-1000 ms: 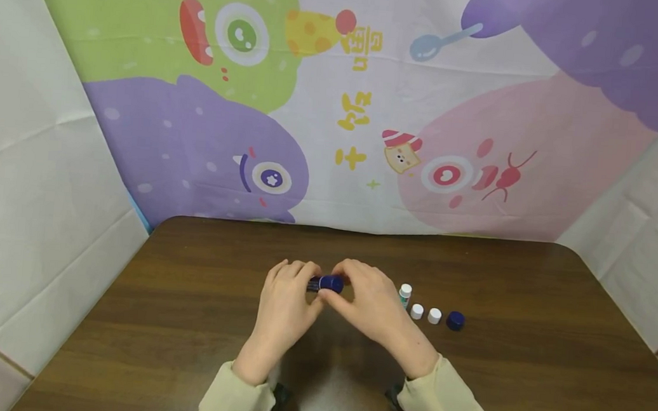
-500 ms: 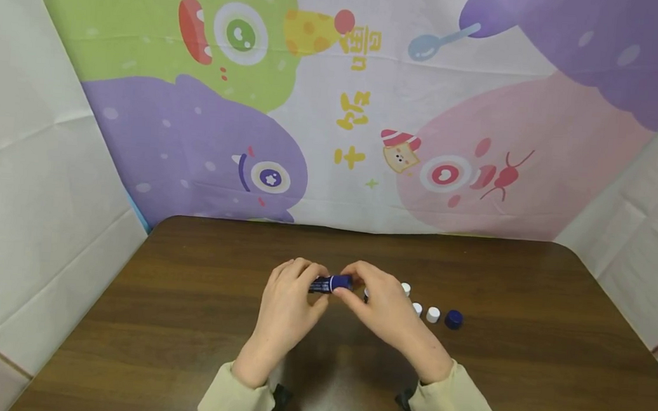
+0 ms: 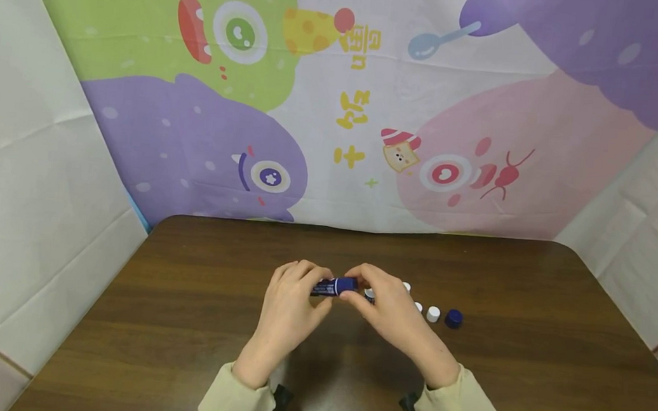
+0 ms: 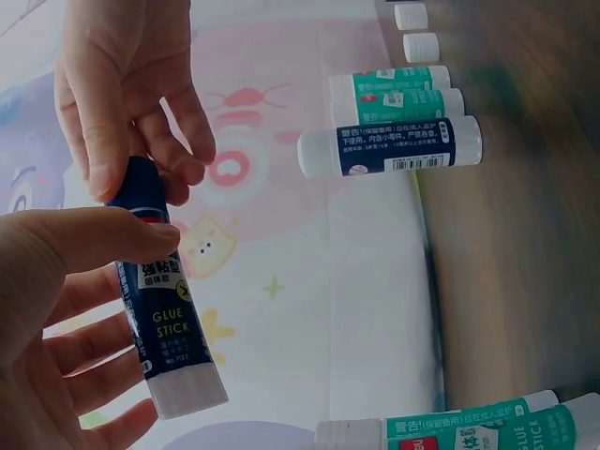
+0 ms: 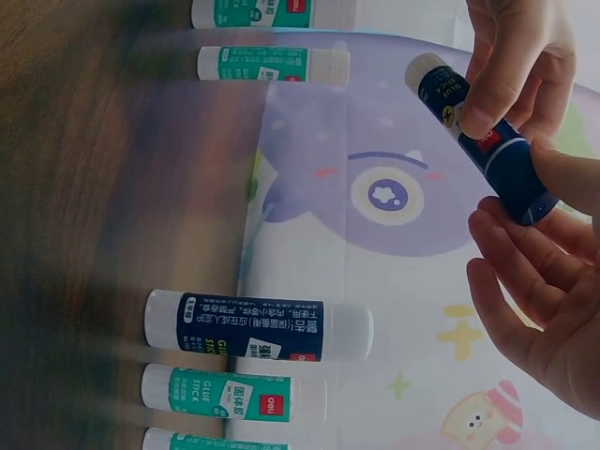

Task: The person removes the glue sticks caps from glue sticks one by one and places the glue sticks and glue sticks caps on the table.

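A dark blue glue stick (image 4: 164,300) lies across between my two hands, tilted and off the table. My left hand (image 3: 290,305) grips its printed body, the thumb (image 4: 103,239) pressed along the label. At the other end, my right hand (image 3: 387,305) pinches the blue cap (image 5: 520,183) between thumb and fingers. The cap sits on the stick, with a thin pale line at its edge. Close by my right hand stands a second dark blue glue stick (image 5: 258,325) with a translucent top, beside green glue sticks (image 5: 230,394).
Right of my right hand lie a white cap (image 3: 433,314) and a blue cap (image 3: 453,318); another white cap (image 3: 418,308) is partly hidden. More green glue sticks (image 5: 272,64) stand on the left side. A cartoon cloth (image 3: 347,105) hangs behind the brown table (image 3: 183,323).
Both hands have shifted slightly right with the glue stick. More of its printed body shows between them. The standing blue glue stick has come into view beside my right hand.
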`<state>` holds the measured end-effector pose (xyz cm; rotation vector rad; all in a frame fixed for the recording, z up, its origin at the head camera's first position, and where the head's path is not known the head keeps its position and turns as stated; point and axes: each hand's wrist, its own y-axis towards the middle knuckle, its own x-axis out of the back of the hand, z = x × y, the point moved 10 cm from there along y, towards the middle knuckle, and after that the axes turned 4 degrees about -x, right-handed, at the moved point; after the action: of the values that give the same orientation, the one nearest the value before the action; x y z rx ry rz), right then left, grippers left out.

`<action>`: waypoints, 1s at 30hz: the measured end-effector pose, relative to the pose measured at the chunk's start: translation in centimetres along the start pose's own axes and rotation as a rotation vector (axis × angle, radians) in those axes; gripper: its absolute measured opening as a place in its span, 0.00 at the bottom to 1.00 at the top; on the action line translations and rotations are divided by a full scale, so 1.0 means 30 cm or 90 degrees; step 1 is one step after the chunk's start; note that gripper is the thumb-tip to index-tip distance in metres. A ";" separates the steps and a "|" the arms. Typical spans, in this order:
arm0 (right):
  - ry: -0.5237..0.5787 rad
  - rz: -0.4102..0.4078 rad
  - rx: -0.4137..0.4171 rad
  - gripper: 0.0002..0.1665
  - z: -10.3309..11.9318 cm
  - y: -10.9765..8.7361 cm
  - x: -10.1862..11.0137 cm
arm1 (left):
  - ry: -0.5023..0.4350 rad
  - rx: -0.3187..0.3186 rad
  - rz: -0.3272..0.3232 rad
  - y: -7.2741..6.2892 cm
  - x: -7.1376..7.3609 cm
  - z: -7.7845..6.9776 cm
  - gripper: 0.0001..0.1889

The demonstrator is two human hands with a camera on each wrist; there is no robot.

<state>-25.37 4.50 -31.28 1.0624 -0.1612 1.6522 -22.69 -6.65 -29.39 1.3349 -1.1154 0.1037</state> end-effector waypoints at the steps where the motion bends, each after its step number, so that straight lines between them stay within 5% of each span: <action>1: 0.007 0.000 -0.001 0.11 -0.001 0.000 0.000 | 0.001 0.000 0.001 0.000 -0.001 0.001 0.14; 14: 0.033 0.022 -0.023 0.11 -0.017 -0.009 -0.006 | 0.021 -0.038 -0.006 0.001 -0.007 -0.018 0.12; 30: -0.027 -0.018 0.066 0.12 0.015 -0.019 0.027 | -0.009 -0.047 0.012 -0.002 -0.029 -0.026 0.12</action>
<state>-24.63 5.05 -30.68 1.1740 -0.0884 1.6285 -22.66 -5.60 -29.90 1.2618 -1.1331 0.0662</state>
